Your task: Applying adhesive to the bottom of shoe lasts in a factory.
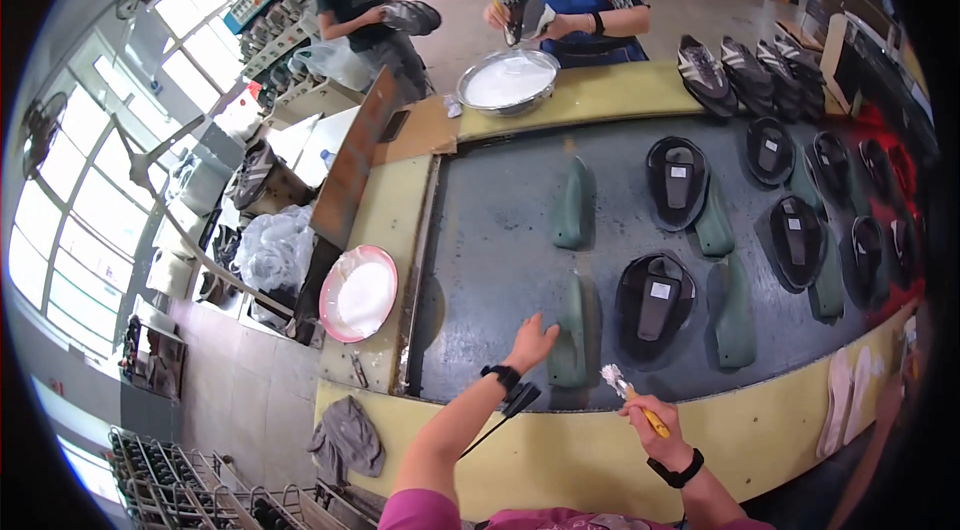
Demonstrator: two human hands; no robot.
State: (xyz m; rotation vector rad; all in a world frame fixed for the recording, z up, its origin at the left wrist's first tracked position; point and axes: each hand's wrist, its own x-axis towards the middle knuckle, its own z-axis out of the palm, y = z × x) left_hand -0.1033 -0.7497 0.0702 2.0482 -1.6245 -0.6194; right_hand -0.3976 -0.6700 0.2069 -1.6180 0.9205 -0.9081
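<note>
My right hand [655,427] grips a paintbrush [648,414] by its yellow handle, the bristles coated in white and pointing up and left over the near edge of the dark work surface [490,230]. My left hand [533,342] reaches over that surface with its fingers apart and nothing in them. It is close beside a green foot-shaped piece [570,345]; whether they touch I cannot tell. Farther off lies another green piece [573,205]. To the right, a black shoe [650,315] with a white label inside sits beside a green piece [733,315].
A pink-rimmed basin [360,295] of white liquid stands on the left ledge, above a grey rag [348,438]. Across the table, a person in a blue apron [590,20] works on a shoe near a metal bowl [507,85]. Another person [365,20] stands farther left. Finished-looking shoes [705,75] line the far ledge.
</note>
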